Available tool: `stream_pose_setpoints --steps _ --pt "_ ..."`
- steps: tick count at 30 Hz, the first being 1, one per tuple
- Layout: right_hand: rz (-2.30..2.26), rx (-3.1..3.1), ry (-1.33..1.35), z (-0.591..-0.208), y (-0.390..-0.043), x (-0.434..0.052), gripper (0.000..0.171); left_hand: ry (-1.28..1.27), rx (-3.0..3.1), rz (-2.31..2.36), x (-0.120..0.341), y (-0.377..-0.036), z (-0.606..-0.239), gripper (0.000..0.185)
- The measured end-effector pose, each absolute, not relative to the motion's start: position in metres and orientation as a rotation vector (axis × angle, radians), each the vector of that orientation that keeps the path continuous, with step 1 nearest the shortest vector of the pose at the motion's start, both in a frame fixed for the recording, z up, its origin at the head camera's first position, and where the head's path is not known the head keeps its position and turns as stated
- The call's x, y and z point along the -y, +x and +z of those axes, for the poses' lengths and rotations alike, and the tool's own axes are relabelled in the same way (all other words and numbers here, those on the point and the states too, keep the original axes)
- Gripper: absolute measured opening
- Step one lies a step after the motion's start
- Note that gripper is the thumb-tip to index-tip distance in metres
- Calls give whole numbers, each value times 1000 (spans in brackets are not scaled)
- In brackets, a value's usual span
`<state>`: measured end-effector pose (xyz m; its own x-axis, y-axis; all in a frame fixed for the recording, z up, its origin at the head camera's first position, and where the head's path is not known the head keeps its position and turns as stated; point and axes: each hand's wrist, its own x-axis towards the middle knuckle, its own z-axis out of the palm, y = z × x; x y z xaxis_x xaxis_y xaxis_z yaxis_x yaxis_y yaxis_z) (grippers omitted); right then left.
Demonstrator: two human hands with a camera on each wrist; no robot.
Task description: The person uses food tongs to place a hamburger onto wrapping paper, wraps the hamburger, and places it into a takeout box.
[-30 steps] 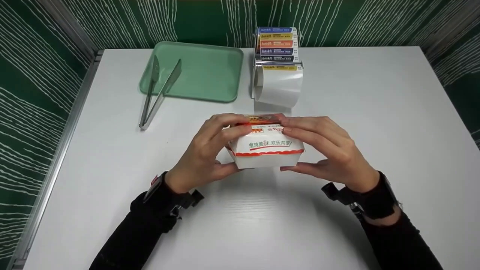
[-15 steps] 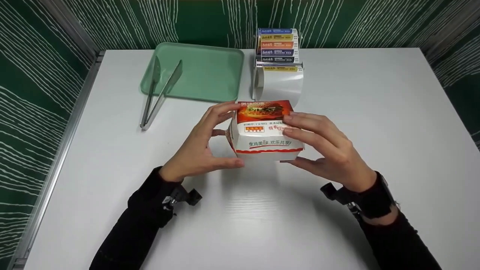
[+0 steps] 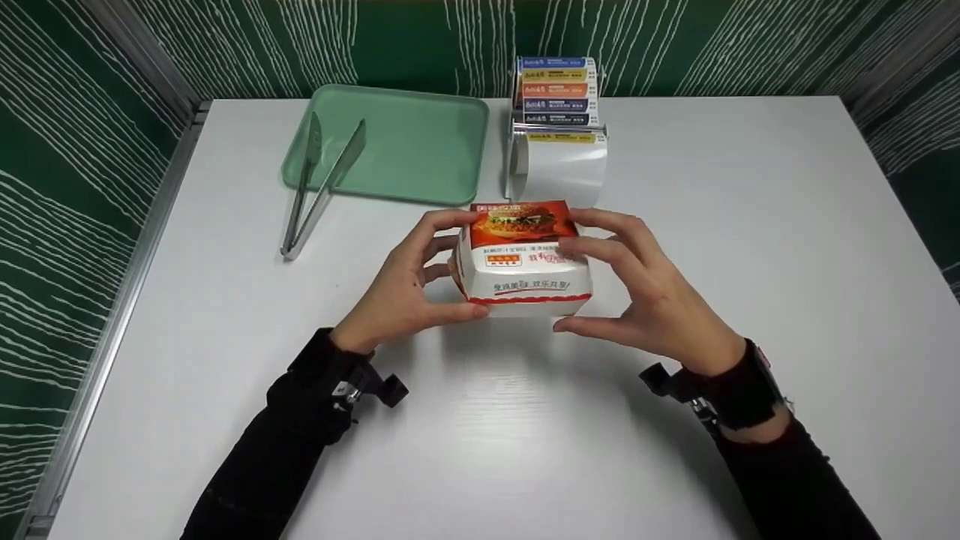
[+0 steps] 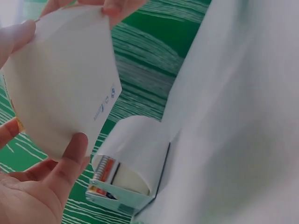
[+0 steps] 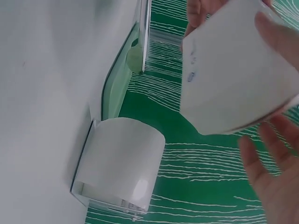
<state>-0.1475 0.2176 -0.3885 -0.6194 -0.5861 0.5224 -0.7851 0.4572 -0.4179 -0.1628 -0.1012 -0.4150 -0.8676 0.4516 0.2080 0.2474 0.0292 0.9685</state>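
Note:
A white burger box (image 3: pixel 529 262) with red trim and a burger picture is held up at mid-table, lid closed, picture side tilted toward the head camera. My left hand (image 3: pixel 409 289) grips its left side, thumb along the lower front edge and fingers behind. At the right, my right hand (image 3: pixel 660 292) has bent fingers on the top and back corner, with its thumb close below the front edge. Both wrist views show the plain underside of the burger box (image 4: pixel 65 70), marked with small blue print. What the box contains is hidden.
A green tray (image 3: pixel 420 150) lies at the back left of the white table (image 3: pixel 750 225). Metal tongs (image 3: pixel 301 184) lean over its front left edge, jaws spread. Just behind the box stands a holder with a label roll (image 3: pixel 568 169) and several coloured labels.
The box has been tipped so its picture faces up, and it has shifted slightly back and left. My left fingers have slid off its top to the side; my right fingers have spread.

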Motion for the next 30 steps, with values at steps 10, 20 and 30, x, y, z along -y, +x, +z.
stream_pose_setpoints --steps 10,20,30 --pt "1042 2409 1186 -405 -163 -220 65 673 -2189 1889 103 -171 -437 90" --pt "848 2451 1209 -426 -171 -220 54 737 -2339 1657 101 -177 -450 87" --pt "646 2554 1216 -444 -173 -212 49 734 -2545 1310 99 -180 -459 89"
